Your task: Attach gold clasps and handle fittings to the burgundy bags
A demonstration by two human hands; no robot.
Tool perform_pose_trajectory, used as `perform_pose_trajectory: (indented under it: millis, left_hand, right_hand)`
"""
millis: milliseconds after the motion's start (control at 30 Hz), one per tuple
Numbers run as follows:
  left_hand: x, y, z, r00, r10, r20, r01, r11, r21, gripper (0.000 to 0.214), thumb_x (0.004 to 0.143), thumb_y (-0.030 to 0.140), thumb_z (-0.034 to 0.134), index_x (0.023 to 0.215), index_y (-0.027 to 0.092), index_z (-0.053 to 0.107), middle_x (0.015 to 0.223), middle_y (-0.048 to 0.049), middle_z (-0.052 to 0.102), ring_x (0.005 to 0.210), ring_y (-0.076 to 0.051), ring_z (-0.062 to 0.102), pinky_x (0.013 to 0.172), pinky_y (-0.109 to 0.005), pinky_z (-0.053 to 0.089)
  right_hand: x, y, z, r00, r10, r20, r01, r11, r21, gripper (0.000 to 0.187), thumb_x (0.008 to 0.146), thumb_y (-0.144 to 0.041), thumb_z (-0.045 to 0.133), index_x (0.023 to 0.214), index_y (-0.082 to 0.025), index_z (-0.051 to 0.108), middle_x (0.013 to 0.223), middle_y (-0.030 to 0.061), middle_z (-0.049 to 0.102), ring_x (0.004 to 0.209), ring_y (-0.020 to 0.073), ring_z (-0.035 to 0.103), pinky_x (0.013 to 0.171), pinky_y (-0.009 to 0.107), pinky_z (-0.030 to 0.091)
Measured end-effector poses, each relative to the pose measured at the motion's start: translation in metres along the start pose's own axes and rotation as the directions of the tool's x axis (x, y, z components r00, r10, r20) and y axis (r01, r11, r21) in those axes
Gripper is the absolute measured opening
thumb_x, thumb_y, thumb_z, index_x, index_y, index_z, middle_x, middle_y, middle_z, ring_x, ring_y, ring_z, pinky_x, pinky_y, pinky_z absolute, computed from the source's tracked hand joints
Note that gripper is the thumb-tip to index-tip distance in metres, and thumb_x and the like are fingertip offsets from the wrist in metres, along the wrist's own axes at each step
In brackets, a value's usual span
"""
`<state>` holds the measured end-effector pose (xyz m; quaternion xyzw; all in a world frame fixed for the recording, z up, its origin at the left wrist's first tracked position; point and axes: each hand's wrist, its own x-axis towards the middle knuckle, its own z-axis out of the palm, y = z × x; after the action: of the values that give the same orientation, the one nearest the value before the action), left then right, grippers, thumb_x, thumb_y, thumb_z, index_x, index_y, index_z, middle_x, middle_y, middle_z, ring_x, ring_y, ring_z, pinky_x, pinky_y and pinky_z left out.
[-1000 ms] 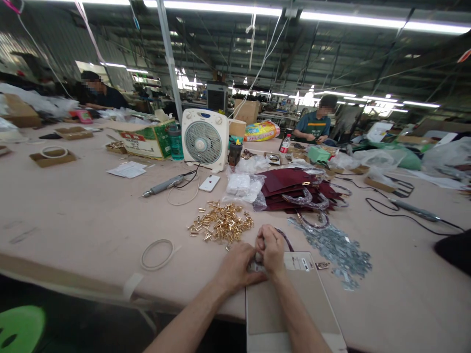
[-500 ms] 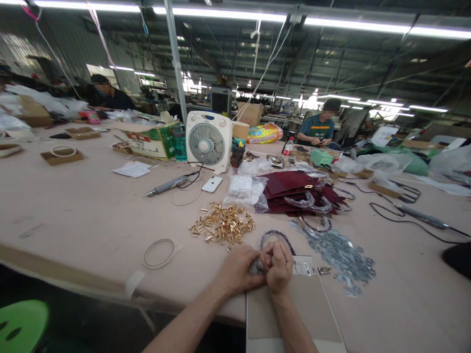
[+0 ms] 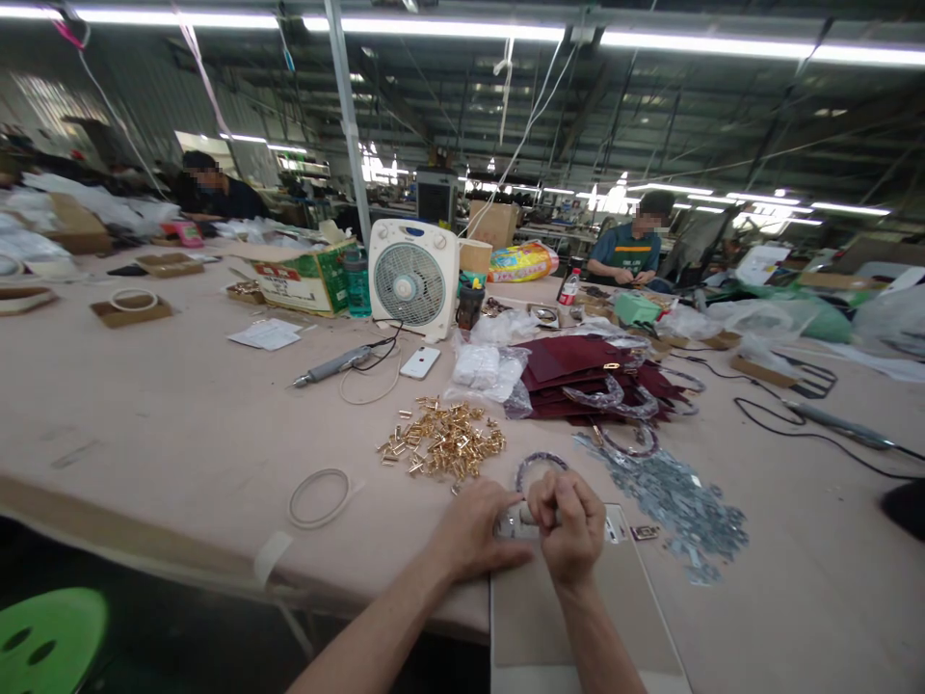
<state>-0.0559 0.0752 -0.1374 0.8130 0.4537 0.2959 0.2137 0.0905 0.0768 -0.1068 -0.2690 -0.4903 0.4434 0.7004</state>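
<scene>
My right hand is a closed fist over the top of a pale board. A short whitish piece pokes out of its left side; its kind I cannot make out. My left hand rests at the board's upper left corner, thumb and forefinger apart. Between them lies a shiny greyish-clear patch, partly hidden by the fingers. Just beyond both hands curves a dark, plastic-wrapped bag handle. A small metal plate lies off the board's right edge.
Gold-coloured metal fittings are heaped ahead, flat grey metal pieces to the right. Dark red bag parts are stacked behind. A box fan, phone, corded tool and tape ring share the table. A co-worker sits opposite.
My right hand has shifted right, away from my left hand, baring the whitish piece and the shiny patch. My left thumb and forefinger have spread slightly. The view has moved a little.
</scene>
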Motion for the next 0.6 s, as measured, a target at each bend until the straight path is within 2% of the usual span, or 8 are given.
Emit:
perform_pose_trajectory:
  millis: [100, 233, 300, 467, 600]
  left_hand:
    - [0.001, 0.0, 0.0, 1.0, 0.002, -0.009, -0.002, 1.0, -0.001, 0.033, 0.072, 0.041, 0.087, 0.096, 0.025, 0.071, 0.097, -0.0026, 0.071, 0.096, -0.024, 0.062, 0.086, -0.034, 0.043]
    - [0.002, 0.001, 0.003, 0.999, -0.013, -0.036, 0.014, 1.0, 0.011, 0.027, 0.071, 0.036, 0.085, 0.078, 0.022, 0.063, 0.086, -0.0024, 0.069, 0.088, -0.023, 0.062, 0.082, -0.033, 0.043]
    - [0.002, 0.001, 0.003, 0.999, -0.013, -0.034, 0.013, 1.0, 0.0, 0.028, 0.071, 0.037, 0.085, 0.078, 0.022, 0.063, 0.087, -0.0026, 0.069, 0.089, -0.023, 0.063, 0.082, -0.033, 0.043]
    - [0.0, 0.0, 0.001, 0.999, 0.022, -0.028, -0.023, 0.999, -0.039, 0.026, 0.075, 0.04, 0.084, 0.091, 0.026, 0.069, 0.096, -0.0019, 0.07, 0.094, -0.023, 0.062, 0.085, -0.032, 0.043]
    - [0.001, 0.0, 0.001, 0.999, -0.023, -0.032, 0.023, 1.0, -0.009, 0.027, 0.07, 0.035, 0.085, 0.078, 0.023, 0.061, 0.088, -0.0028, 0.068, 0.088, -0.023, 0.062, 0.08, -0.033, 0.044]
  right_hand:
    - [-0.003, 0.005, 0.002, 0.998, -0.02, 0.06, 0.024, 0.997, -0.069, 0.039, 0.101, -0.041, 0.056, 0.068, -0.022, 0.055, 0.055, -0.0048, 0.042, 0.046, 0.0108, 0.038, 0.045, 0.025, 0.031]
    - [-0.01, 0.025, 0.001, 0.992, 0.09, 0.092, -0.069, 0.976, -0.204, 0.047, 0.101, -0.043, 0.058, 0.06, -0.022, 0.049, 0.052, -0.0044, 0.042, 0.046, 0.0107, 0.038, 0.046, 0.026, 0.03]
    - [-0.01, 0.025, 0.0, 0.991, 0.103, 0.09, -0.084, 0.976, -0.2, 0.047, 0.101, -0.043, 0.057, 0.061, -0.022, 0.049, 0.052, -0.0047, 0.041, 0.045, 0.0106, 0.037, 0.046, 0.026, 0.029]
    - [-0.006, 0.007, 0.004, 0.998, -0.015, 0.061, 0.019, 0.998, -0.065, 0.042, 0.102, -0.04, 0.055, 0.064, -0.022, 0.05, 0.054, -0.0049, 0.041, 0.046, 0.0115, 0.039, 0.047, 0.027, 0.032]
    - [-0.009, 0.021, 0.006, 0.995, 0.06, 0.079, -0.049, 0.988, -0.145, 0.047, 0.101, -0.042, 0.057, 0.059, -0.022, 0.047, 0.051, -0.005, 0.041, 0.045, 0.0109, 0.037, 0.046, 0.026, 0.03]
